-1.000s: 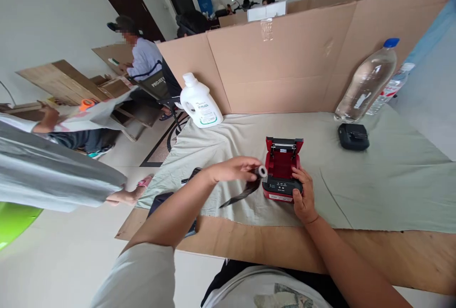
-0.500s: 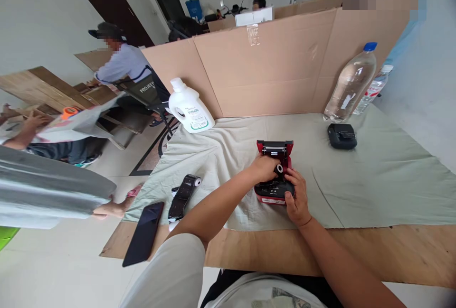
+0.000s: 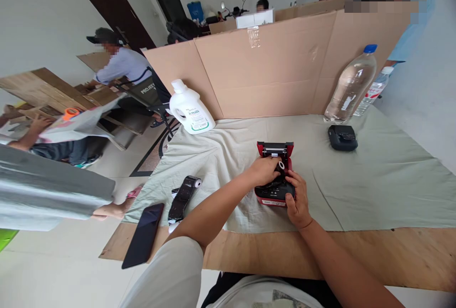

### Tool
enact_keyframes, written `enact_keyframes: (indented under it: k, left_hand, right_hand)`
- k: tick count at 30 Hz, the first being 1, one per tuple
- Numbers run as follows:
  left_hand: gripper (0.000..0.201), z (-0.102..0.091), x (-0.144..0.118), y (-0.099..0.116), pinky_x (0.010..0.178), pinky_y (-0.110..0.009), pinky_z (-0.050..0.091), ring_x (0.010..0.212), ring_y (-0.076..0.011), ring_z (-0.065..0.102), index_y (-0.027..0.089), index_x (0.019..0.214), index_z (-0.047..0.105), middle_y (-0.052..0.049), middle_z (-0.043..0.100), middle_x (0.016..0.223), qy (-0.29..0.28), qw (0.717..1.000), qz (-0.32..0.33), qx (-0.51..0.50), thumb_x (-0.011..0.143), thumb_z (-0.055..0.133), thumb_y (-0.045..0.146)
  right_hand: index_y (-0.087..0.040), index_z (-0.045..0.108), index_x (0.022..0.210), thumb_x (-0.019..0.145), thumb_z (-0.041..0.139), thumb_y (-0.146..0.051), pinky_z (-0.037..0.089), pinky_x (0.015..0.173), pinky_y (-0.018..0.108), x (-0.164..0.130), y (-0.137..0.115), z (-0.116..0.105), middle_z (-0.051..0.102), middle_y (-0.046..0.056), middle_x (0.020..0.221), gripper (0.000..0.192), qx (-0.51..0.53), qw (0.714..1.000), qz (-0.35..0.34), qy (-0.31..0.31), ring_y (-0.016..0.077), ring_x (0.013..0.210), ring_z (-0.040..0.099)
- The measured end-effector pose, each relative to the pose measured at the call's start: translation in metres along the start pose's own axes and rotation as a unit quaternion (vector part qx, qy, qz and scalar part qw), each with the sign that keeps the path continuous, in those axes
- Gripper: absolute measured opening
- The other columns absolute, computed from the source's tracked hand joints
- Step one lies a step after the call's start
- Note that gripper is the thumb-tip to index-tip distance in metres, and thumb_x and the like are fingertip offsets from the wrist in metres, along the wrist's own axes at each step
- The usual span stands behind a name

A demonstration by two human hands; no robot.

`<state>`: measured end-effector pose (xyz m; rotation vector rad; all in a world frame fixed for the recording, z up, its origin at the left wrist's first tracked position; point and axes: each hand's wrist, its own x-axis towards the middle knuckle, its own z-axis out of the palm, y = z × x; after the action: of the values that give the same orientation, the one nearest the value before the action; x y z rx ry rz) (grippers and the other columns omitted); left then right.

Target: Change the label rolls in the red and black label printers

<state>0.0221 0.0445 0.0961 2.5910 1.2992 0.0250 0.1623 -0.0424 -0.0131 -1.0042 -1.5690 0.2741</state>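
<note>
A small red printer point(image 3: 274, 149) with its lid open stands on the pale cloth point(image 3: 374, 180) near the table's front. My left hand point(image 3: 262, 170) holds a small dark paper roll point(image 3: 281, 165) at the printer's open bay. My right hand point(image 3: 296, 199) grips the printer's front right corner and steadies it. Another dark roll point(image 3: 185, 191), partly unwound, lies on the cloth to the left.
A black phone point(image 3: 143, 234) lies at the table's left front edge. A white jug point(image 3: 190, 108), a clear bottle point(image 3: 349, 87) and a black device point(image 3: 342, 137) stand near the cardboard partition point(image 3: 278, 70). Other people work at tables to the left.
My left hand brought the roll from the left of the printer over its open bay. The view shifted, bringing the phone and second roll into sight.
</note>
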Motion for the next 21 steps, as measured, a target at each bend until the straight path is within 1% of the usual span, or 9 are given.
enact_keyframes:
  k: [3, 7, 11, 14, 16, 18, 19, 20, 21]
  left_hand:
    - [0.040, -0.006, -0.003, -0.002, 0.091, -0.036, 0.045, 0.103, -0.0269, 0.065, 0.016, 0.119, 0.055, -0.010, 0.070, 0.111, -0.018, 1.000, 0.006, -0.013, 0.081, 0.063, 0.027]
    - [0.028, -0.007, -0.002, -0.001, 0.098, -0.040, 0.039, 0.108, -0.0272, 0.063, 0.019, 0.108, 0.064, -0.008, 0.070, 0.112, -0.048, 0.999, 0.014, 0.019, 0.081, 0.062, 0.026]
    - [0.029, -0.003, 0.005, 0.003, 0.100, -0.045, 0.037, 0.107, -0.0302, 0.063, 0.018, 0.108, 0.067, -0.012, 0.069, 0.111, -0.088, 0.995, 0.013, 0.052, 0.081, 0.062, 0.027]
    - [0.028, 0.001, 0.012, 0.006, 0.101, -0.048, 0.036, 0.107, -0.0332, 0.062, 0.014, 0.101, 0.070, -0.015, 0.071, 0.105, -0.078, 0.994, -0.004, 0.076, 0.083, 0.063, 0.033]
    - [0.029, 0.003, 0.012, 0.005, 0.102, -0.048, 0.036, 0.109, -0.0340, 0.061, 0.014, 0.098, 0.070, -0.015, 0.072, 0.103, -0.049, 0.997, -0.004, 0.057, 0.081, 0.066, 0.037]
    - [0.024, 0.007, 0.007, -0.001, 0.101, -0.045, 0.039, 0.109, -0.0304, 0.062, 0.017, 0.099, 0.070, -0.011, 0.072, 0.106, 0.006, 1.000, 0.003, -0.024, 0.083, 0.064, 0.034]
    - [0.022, 0.011, 0.002, -0.005, 0.100, -0.042, 0.042, 0.107, -0.0272, 0.063, 0.018, 0.099, 0.070, -0.009, 0.072, 0.107, 0.047, 0.995, 0.001, -0.088, 0.086, 0.060, 0.032]
    - [0.021, 0.017, -0.005, -0.010, 0.097, -0.039, 0.044, 0.105, -0.0242, 0.063, 0.020, 0.099, 0.069, -0.007, 0.072, 0.108, 0.100, 0.982, -0.013, -0.159, 0.089, 0.055, 0.031]
    - [0.023, 0.025, -0.012, -0.015, 0.096, -0.038, 0.046, 0.103, -0.0220, 0.064, 0.021, 0.099, 0.069, -0.006, 0.071, 0.107, 0.165, 0.959, -0.042, -0.227, 0.091, 0.050, 0.031]
  right_hand:
    - [-0.023, 0.051, 0.125, 0.093, 0.040, -0.037, 0.038, 0.105, 0.059, -0.001, 0.000, 0.001, 0.050, 0.012, 0.135, 0.037, 0.011, 1.000, 0.004, 0.003, 0.0303, 0.128, 0.045]
    - [-0.023, 0.051, 0.126, 0.093, 0.041, -0.036, 0.038, 0.105, 0.059, -0.001, 0.001, 0.001, 0.050, 0.012, 0.136, 0.037, 0.018, 1.000, 0.007, 0.006, 0.0303, 0.128, 0.045]
    - [-0.023, 0.051, 0.125, 0.093, 0.041, -0.036, 0.038, 0.104, 0.059, -0.001, 0.001, 0.001, 0.050, 0.012, 0.136, 0.036, 0.014, 1.000, 0.004, 0.006, 0.0303, 0.127, 0.045]
    - [-0.023, 0.051, 0.125, 0.093, 0.041, -0.036, 0.039, 0.104, 0.060, 0.000, 0.001, 0.001, 0.050, 0.012, 0.135, 0.036, 0.010, 1.000, 0.004, 0.005, 0.0303, 0.126, 0.046]
    - [-0.023, 0.051, 0.125, 0.093, 0.041, -0.037, 0.039, 0.104, 0.060, 0.000, 0.001, 0.000, 0.050, 0.012, 0.136, 0.037, 0.012, 1.000, 0.003, 0.006, 0.0302, 0.127, 0.046]
    - [-0.023, 0.050, 0.127, 0.093, 0.041, -0.037, 0.038, 0.104, 0.060, -0.001, 0.002, 0.000, 0.049, 0.013, 0.136, 0.037, 0.014, 1.000, 0.004, 0.003, 0.0303, 0.128, 0.046]
    - [-0.023, 0.049, 0.128, 0.094, 0.041, -0.038, 0.038, 0.105, 0.060, -0.001, 0.003, 0.000, 0.048, 0.013, 0.138, 0.039, 0.015, 1.000, 0.007, 0.001, 0.0305, 0.129, 0.045]
    - [-0.022, 0.048, 0.131, 0.094, 0.042, -0.039, 0.037, 0.106, 0.060, -0.002, 0.004, 0.001, 0.046, 0.014, 0.140, 0.041, 0.016, 1.000, 0.013, 0.000, 0.0309, 0.130, 0.044]
    - [-0.022, 0.045, 0.134, 0.094, 0.042, -0.042, 0.036, 0.107, 0.061, -0.004, 0.005, 0.001, 0.043, 0.014, 0.143, 0.045, 0.018, 1.000, 0.021, 0.000, 0.0316, 0.132, 0.042]
